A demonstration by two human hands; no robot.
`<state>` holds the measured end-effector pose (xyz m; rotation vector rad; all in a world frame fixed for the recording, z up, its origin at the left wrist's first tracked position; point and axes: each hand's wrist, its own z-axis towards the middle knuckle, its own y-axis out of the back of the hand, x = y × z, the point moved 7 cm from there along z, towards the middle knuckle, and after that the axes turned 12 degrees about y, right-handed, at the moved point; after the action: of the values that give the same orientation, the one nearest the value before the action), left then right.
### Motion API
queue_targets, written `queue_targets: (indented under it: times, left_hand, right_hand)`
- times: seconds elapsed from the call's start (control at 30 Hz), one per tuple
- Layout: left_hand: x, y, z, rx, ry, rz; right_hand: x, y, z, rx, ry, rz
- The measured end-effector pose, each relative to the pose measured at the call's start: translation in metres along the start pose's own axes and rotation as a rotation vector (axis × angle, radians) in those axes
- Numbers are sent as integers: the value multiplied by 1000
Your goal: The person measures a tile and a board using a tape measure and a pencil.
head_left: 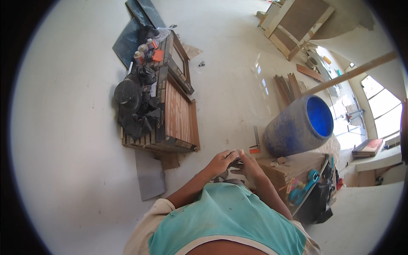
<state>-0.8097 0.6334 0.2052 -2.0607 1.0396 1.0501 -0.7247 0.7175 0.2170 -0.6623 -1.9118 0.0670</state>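
My left hand [221,162] and my right hand [250,163] meet in front of my chest, fingers curled around a small dark object [238,162] that I cannot make out clearly. Both forearms rise from my teal shirt at the bottom of the head view. A wooden block [282,172] with small scraps on top lies just right of my right hand.
A stack of wooden planks [178,117] with black cloth, a dark round thing and spools lies on the pale floor [76,127] to the left. A blue barrel [297,127] lies on its side at right. A toolbox with a teal tool [310,187] is lower right. Boards and frames lie beyond.
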Motion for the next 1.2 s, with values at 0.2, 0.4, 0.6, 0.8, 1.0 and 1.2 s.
queue_targets:
  times: [0.2, 0.4, 0.6, 0.8, 1.0, 1.2]
  left_hand:
    - [-120, 10, 99, 182, -22, -119]
    - [-215, 68, 233, 203, -97, -49]
    - [-274, 187, 400, -164, -106, -29]
    - [-229, 366, 495, -623, -17, -301]
    - [-141, 478, 527, -1107, 67, -1024]
    - [-88, 517, 521, -1364, 121, -1367]
  right_hand:
    - [93, 59, 118, -68, 44, 205]
    - [174, 115, 274, -93, 114, 332]
    - [288, 182, 399, -233, 164, 419]
    - [351, 264, 500, -403, 157, 447]
    - [413, 336, 658, -347, 121, 371]
    - [476, 315, 818, -323, -57, 212]
